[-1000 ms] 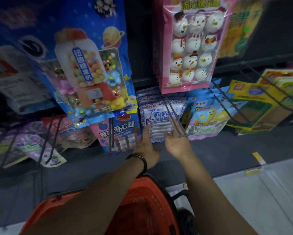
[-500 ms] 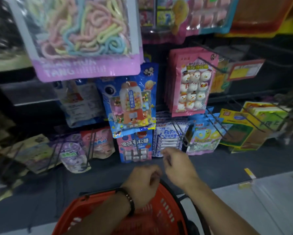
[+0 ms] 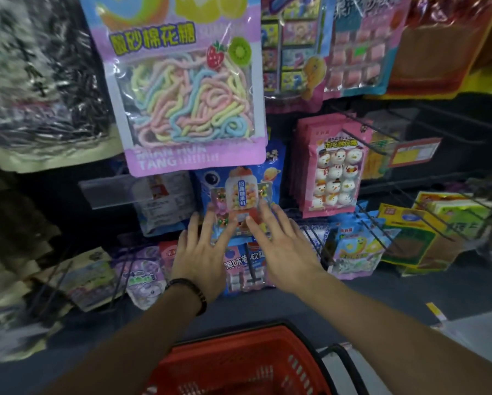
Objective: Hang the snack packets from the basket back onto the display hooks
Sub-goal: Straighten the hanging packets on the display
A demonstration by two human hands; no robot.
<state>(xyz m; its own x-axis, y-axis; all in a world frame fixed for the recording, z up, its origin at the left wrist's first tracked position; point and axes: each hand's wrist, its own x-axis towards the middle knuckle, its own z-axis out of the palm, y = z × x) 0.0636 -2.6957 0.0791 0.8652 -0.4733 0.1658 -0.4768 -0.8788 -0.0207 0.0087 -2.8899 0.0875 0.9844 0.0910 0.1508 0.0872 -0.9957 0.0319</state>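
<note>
Nearest, below both wrists, sat the red plastic mesh basket (image 3: 239, 363) with a black handle. Above it the left hand (image 3: 202, 258), a black bead bracelet (image 3: 190, 289) on its wrist, and the right hand (image 3: 284, 249) reached forward side by side, fingers straight and spread, holding nothing. Between them hung a blue-and-pink packet of chewy sweets (image 3: 245, 266). Their fingertips lay over the lower edge of the blue gumball-machine snack packet (image 3: 239, 195) hanging just beyond; actual contact could not be told. Right of the right hand jutted black wire display hooks (image 3: 381, 223) and a pink snowman marshmallow packet (image 3: 333, 172). Farther up hung a large lilac packet of pastel rope candy (image 3: 188, 89).
</note>
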